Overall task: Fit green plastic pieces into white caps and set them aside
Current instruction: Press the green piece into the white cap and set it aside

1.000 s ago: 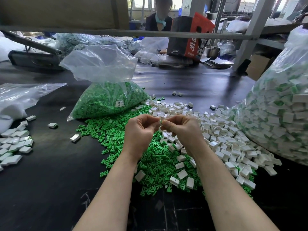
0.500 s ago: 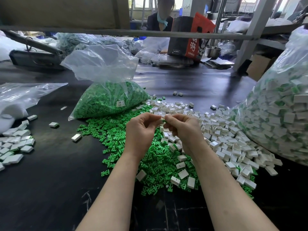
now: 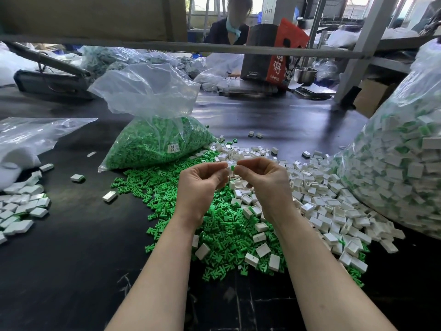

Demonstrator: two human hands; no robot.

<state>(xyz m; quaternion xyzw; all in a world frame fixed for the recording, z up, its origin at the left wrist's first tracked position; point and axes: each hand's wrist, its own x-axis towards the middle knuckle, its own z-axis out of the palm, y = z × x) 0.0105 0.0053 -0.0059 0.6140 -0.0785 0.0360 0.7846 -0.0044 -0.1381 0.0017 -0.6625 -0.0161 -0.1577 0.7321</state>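
**Head view: both hands pinching one cap-and-insert pair above the piles**

Nearest us, at 6 o'clock, our two bare forearms run up from the bottom edge over the black table [image 3: 71, 271].

At centre, the left hand [image 3: 199, 187] and right hand [image 3: 265, 185] meet fingertip to fingertip, raised above the piles. Both sets of fingers are curled in. Between them we pinch a small white cap [image 3: 231, 172] with a green plastic piece [image 3: 232, 167] showing at its top. Which hand grips which part we cannot tell; the pair is too small and mostly covered by the fingertips.

Beneath the hands, from 6 to 9 o'clock of centre, lies the loose green pile [image 3: 171, 201]. From 3 to 5 o'clock lies the loose white cap pile [image 3: 329, 206], the two mixing where they meet.

At 9 o'clock, near the left edge, a group of finished caps [image 3: 21, 211] rests flat on the table, well apart from the hands.

Farther out, at 11 o'clock, a clear bag of green pieces [image 3: 155, 144] stands with its mouth open. At 3 o'clock, a large clear bag of caps [image 3: 401, 168] showing white and green fills the right edge.

Farthest, at 12 o'clock, a metal crossbar [image 3: 262, 50] spans the view; behind it a red-and-black box [image 3: 274, 51] stands, and a second person [image 3: 229, 27] sits.
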